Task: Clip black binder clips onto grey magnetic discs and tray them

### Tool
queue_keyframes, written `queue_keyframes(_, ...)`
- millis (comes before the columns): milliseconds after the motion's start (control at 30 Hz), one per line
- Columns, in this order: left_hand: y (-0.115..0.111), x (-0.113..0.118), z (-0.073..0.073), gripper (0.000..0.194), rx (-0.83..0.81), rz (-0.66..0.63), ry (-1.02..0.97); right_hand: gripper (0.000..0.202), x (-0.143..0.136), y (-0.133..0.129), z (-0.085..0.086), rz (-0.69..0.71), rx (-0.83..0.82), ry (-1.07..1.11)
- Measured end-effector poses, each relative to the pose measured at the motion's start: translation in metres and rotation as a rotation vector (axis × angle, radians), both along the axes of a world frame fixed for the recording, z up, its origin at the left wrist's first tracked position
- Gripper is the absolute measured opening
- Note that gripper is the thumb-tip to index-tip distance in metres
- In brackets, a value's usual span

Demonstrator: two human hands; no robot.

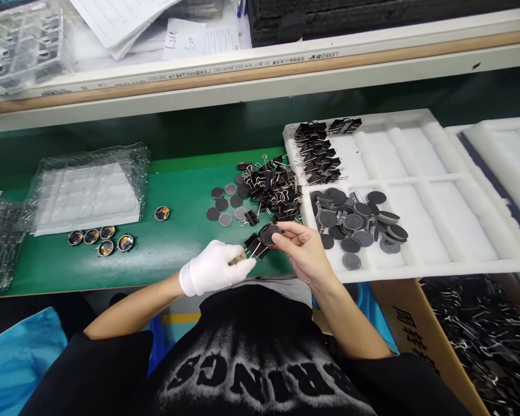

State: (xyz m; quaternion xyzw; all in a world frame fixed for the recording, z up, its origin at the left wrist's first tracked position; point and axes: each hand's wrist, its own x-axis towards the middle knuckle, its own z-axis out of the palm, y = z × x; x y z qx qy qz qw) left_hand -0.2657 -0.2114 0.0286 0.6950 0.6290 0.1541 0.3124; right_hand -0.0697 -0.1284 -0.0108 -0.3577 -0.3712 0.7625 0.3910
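My left hand, in a white glove, pinches the wire handles of a black binder clip at the table's front edge. Bare, my right hand holds a dark round disc between thumb and fingers, against the clip's jaw. Whether the clip grips the disc cannot be made out. Just beyond my hands lie a heap of black binder clips and several loose discs. More discs are piled in a compartment of the white foam tray beside my right hand.
Several round pieces with amber centres lie at left on the green table. Clear plastic trays stand behind them. A raised shelf edge crosses the back. At lower right, a cardboard box holds many clips.
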Motion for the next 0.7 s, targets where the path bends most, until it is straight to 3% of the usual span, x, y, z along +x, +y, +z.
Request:
queue_keyframes(167,0.005,0.001,0.0,0.047,0.002,-0.031,0.022,0.031,-0.001,-0.003,-0.002,0.002,0.0,-0.013)
queue_keyframes(300,0.025,-0.013,0.006,0.043,-0.031,-0.161,0.127,0.03,0.002,0.0,0.0,-0.066,-0.153,0.116)
queue_keyframes(367,0.038,-0.02,0.0,0.048,0.074,-0.072,0.344,0.031,0.004,0.002,0.0,-0.124,-0.23,0.236)
queue_keyframes(433,0.05,-0.023,-0.014,0.057,0.201,0.049,0.584,0.036,0.006,0.003,0.0,-0.161,-0.268,0.315)
queue_keyframes(500,0.058,-0.018,-0.031,0.063,0.229,0.084,0.713,0.039,0.007,0.001,-0.001,-0.177,-0.277,0.335)
queue_keyframes(600,0.062,-0.006,-0.045,0.053,0.197,0.144,0.724,0.027,0.008,-0.005,-0.001,-0.158,-0.277,0.312)
queue_keyframes(700,0.054,0.001,-0.036,0.046,0.257,0.21,0.553,0.023,0.012,-0.01,0.001,-0.059,-0.253,0.236)
